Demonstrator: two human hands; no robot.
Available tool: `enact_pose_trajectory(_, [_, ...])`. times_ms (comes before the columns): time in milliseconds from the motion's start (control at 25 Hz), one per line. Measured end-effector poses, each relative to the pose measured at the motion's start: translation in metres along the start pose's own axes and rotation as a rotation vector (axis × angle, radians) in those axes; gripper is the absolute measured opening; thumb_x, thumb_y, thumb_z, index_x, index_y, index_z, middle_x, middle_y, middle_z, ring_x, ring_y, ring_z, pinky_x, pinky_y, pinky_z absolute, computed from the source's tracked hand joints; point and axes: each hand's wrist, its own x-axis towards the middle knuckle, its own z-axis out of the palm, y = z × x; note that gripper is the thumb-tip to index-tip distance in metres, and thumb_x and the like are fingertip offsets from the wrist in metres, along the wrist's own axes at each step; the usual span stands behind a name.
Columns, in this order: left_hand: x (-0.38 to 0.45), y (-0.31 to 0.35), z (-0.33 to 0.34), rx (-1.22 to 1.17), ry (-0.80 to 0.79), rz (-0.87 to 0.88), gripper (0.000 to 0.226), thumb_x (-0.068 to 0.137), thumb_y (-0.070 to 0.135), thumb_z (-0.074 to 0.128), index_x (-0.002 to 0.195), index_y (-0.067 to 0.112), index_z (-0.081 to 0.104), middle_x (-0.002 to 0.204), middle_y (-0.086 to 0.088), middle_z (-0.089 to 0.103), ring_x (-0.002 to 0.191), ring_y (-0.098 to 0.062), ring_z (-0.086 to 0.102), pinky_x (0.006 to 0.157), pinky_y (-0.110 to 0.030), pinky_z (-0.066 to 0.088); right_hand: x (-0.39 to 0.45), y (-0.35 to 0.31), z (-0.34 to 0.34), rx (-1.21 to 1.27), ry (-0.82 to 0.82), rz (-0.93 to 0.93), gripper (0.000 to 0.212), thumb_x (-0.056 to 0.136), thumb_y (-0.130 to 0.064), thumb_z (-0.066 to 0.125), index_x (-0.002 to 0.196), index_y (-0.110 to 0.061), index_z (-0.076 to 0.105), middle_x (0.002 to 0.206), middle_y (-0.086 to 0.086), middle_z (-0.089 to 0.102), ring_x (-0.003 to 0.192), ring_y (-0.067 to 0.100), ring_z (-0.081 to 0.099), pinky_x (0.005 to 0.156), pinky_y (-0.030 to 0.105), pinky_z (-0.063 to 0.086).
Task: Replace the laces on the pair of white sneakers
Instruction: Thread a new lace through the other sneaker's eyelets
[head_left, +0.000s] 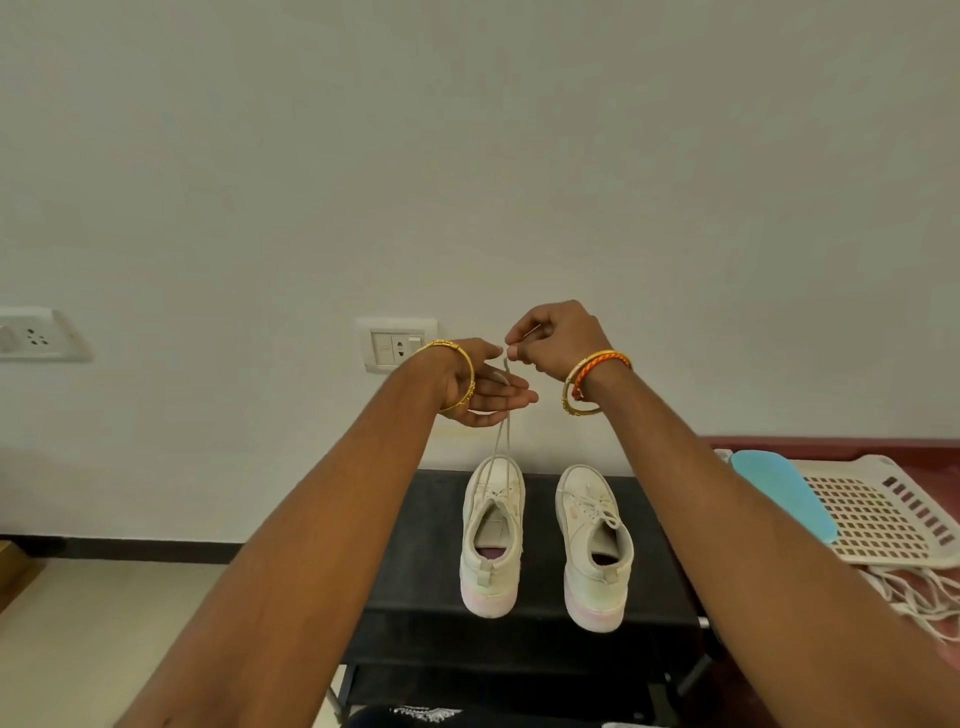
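A: What is the biggest thing in front of you?

B: The black table (415, 519) stands against the wall, and your pair of white sneakers sits on it, heels toward you. The left sneaker (491, 540) and the right sneaker (595, 551) lie side by side, a little apart.

A: And off to your right?

B: A white perforated basket (883, 514) with a light blue item (779, 488) lying on it, and a heap of loose white laces (914, 592) just beside the basket's near edge.

A: What are your hands doing?

B: Both are raised above the left sneaker. Your right hand (558, 340) has its fingers curled, pinching the upper end of the lace (503, 441), which runs taut down to that shoe's front eyelets. Your left hand (485, 387) lies flat and relaxed, palm up, fingers straight, with the lace passing across them; it seems to touch them, though I cannot be sure.

A: The other shoe?

B: Its lace is tied in a bow.

A: Any writing?

B: A dark cloth (415, 716) at the bottom edge carries white print, too blurred to read. A wall socket (397, 345) sits behind your left wrist.
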Motion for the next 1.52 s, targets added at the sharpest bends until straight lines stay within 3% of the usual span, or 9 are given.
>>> enact_pose_trajectory(160, [-0.002,-0.001,0.002,-0.018,0.006,-0.011,0.037,0.097,0.026,0.046,0.081,0.000,0.067,0.072,-0.012,0.073,0.058,-0.019,0.070,0.070,-0.029,0.050,-0.007,0.005,0.002,0.026,-0.006,0.024,0.018,0.078,-0.008,0.071,0.093,-0.013,0.064,0.087,0.007,0.068,0.078,0.018,0.064,0.065,0.022,0.050])
enact_pose_trajectory(320, [0.000,0.001,0.000,0.011,0.072,0.007,0.022,0.094,0.016,0.051,0.083,0.000,0.061,0.059,-0.012,0.068,0.064,-0.022,0.066,0.064,-0.035,0.052,-0.021,0.015,0.012,-0.230,-0.144,-0.096,0.022,0.083,-0.021,0.068,0.101,-0.009,0.066,0.089,0.001,0.059,0.080,0.012,0.053,0.059,0.012,0.038])
enact_pose_trajectory(520, [-0.005,0.001,0.002,0.054,0.015,0.010,0.029,0.098,0.015,0.044,0.082,-0.001,0.062,0.060,-0.015,0.068,0.063,-0.025,0.069,0.061,-0.037,0.053,-0.024,0.020,0.022,-0.219,0.020,-0.191,0.015,0.089,-0.014,0.061,0.097,-0.003,0.067,0.090,0.010,0.065,0.077,0.014,0.052,0.069,0.023,0.046])
enact_pose_trajectory(680, [-0.003,0.000,-0.005,0.276,-0.020,0.089,0.028,0.099,0.010,0.040,0.085,0.005,0.063,0.057,-0.003,0.067,0.057,-0.014,0.066,0.073,-0.031,0.052,-0.019,0.021,0.008,-0.166,-0.047,-0.145,0.015,0.089,-0.008,0.059,0.099,-0.005,0.070,0.095,0.010,0.068,0.080,0.014,0.057,0.066,0.014,0.044])
enact_pose_trajectory(920, [-0.004,-0.008,-0.010,0.531,-0.079,0.269,0.026,0.098,0.010,0.040,0.092,0.008,0.066,0.058,-0.002,0.047,0.055,-0.012,0.044,0.064,-0.025,0.049,-0.009,0.022,0.015,-0.166,-0.030,-0.182,0.015,0.092,-0.004,0.055,0.098,-0.005,0.068,0.093,0.010,0.068,0.079,0.015,0.059,0.073,0.020,0.046])
enact_pose_trajectory(1120, [0.005,-0.015,-0.016,0.929,0.136,0.630,0.028,0.094,0.027,0.054,0.100,0.005,0.069,0.071,0.000,0.062,0.062,-0.010,0.056,0.064,-0.019,0.047,-0.010,0.035,0.035,0.139,-0.148,0.085,0.009,0.098,-0.011,0.045,0.101,-0.007,0.053,0.084,0.012,0.065,0.065,0.018,0.064,0.062,0.022,0.054])
enact_pose_trajectory(1320, [0.013,-0.037,-0.010,1.568,0.646,0.992,0.026,0.097,0.028,0.050,0.117,0.019,0.065,0.101,-0.003,0.069,0.089,-0.019,0.063,0.076,-0.029,0.049,-0.014,0.036,0.041,0.309,-0.162,0.277,0.020,0.098,-0.012,0.048,0.105,0.001,0.060,0.070,0.008,0.061,0.057,0.016,0.059,0.054,0.019,0.054])
enact_pose_trajectory(1400, [0.017,-0.049,-0.013,1.717,0.688,1.151,0.024,0.095,0.021,0.053,0.116,0.016,0.064,0.094,-0.006,0.069,0.084,-0.020,0.062,0.069,-0.027,0.047,-0.017,0.034,0.038,0.363,-0.211,0.331,0.020,0.097,-0.013,0.049,0.099,0.000,0.064,0.070,0.007,0.061,0.057,0.014,0.058,0.053,0.018,0.054])
enact_pose_trajectory(1520, [0.023,-0.063,-0.022,1.628,0.674,1.448,0.014,0.082,0.014,0.071,0.095,0.010,0.072,0.068,-0.008,0.067,0.062,-0.021,0.059,0.052,-0.024,0.043,-0.019,0.033,0.033,0.338,-0.314,0.384,0.020,0.096,-0.012,0.050,0.083,-0.007,0.064,0.071,0.006,0.062,0.058,0.013,0.056,0.057,0.020,0.053])
